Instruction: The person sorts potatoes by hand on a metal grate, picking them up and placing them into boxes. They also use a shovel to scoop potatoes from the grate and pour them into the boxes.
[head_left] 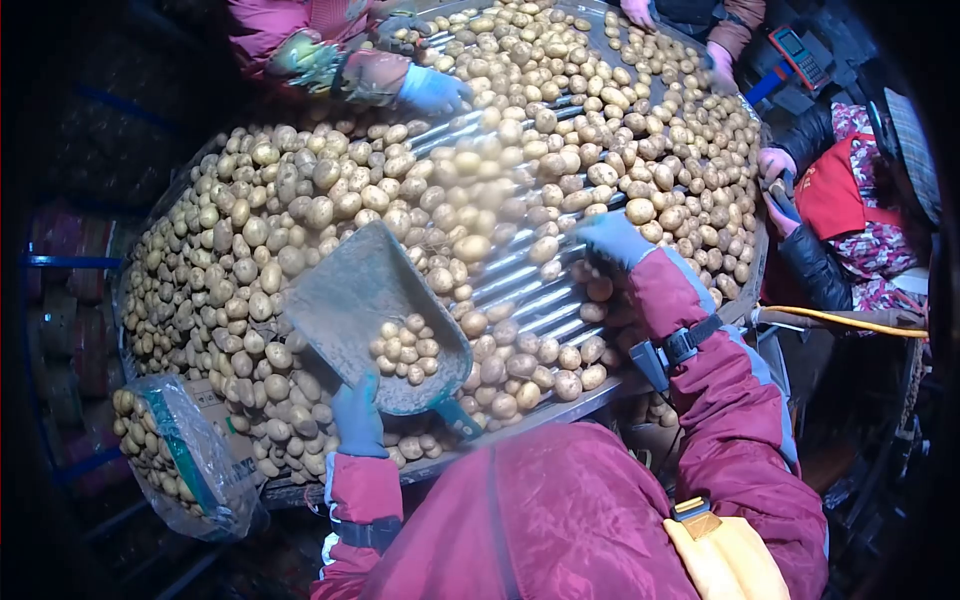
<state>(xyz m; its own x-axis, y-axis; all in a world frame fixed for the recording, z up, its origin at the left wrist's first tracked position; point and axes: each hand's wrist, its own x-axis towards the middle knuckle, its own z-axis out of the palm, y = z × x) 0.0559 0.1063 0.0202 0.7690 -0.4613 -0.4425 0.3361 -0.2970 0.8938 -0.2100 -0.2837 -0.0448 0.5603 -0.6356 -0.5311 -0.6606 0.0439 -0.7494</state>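
The left hand [357,418], its grip closed around the rim of a tilted grey scoop [372,312] half-filled with small potatoes [405,350], risks spilling them off the sorting table [560,405] while the right hand [612,238], fingers spread, rakes the pile.

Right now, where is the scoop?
In the head view, the scoop sits left of centre over the potatoes, held by the left hand, with small potatoes inside.

A round sorting table [600,395] with bare metal rollers [530,290] carries heaps of small yellow potatoes [270,200] — a grey scoop [370,310] rests among them.
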